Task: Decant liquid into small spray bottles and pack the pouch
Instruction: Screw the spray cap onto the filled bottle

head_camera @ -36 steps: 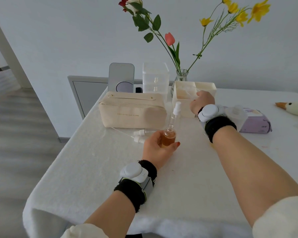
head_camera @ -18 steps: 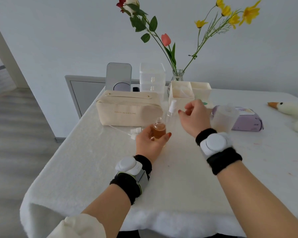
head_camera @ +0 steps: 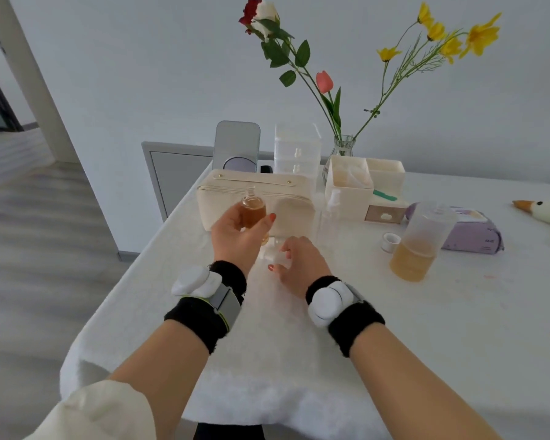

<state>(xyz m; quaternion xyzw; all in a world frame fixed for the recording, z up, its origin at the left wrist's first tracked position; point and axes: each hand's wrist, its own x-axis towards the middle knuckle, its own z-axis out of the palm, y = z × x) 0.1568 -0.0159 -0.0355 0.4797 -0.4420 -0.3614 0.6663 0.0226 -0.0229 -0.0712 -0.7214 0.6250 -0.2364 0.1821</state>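
Lifted since a moment ago, small open glass bottle of amber liquid (head_camera: 253,211), gripped by left hand (head_camera: 237,241); right hand (head_camera: 300,265) pinches white plastic spray cap (head_camera: 279,258). Any tilt risks a spill.

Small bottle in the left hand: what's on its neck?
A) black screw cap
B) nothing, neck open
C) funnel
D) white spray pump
B: the small bottle, held up by the left hand, shows a bare glass neck, while the right hand curls over a white spray top down on the table.
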